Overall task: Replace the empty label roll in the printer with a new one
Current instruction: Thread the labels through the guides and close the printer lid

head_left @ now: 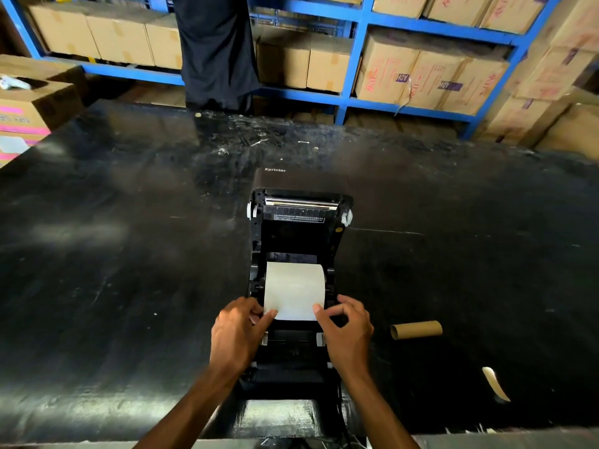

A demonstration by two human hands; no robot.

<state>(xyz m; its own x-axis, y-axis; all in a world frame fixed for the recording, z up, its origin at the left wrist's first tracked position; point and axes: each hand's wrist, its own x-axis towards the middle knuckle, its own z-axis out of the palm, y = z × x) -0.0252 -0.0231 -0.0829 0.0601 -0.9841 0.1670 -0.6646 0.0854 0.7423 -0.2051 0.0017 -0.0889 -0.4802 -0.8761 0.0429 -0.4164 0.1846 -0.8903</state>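
A black label printer (299, 222) stands on the black table with its lid swung open away from me. A white label roll (294, 286) lies in its bay, and its loose end comes toward me. My left hand (238, 333) pinches the left corner of that loose end. My right hand (348, 330) pinches the right corner. Both hands hover over the printer's front paper guides. An empty brown cardboard core (416, 329) lies on its side on the table, to the right of the printer.
A strip of pale backing paper (496, 384) lies on the table (129, 254) at the near right. Blue shelving (359, 50) with cardboard boxes stands behind the table. A person in dark clothing (215, 50) stands at the far edge. More boxes (29, 105) sit at far left.
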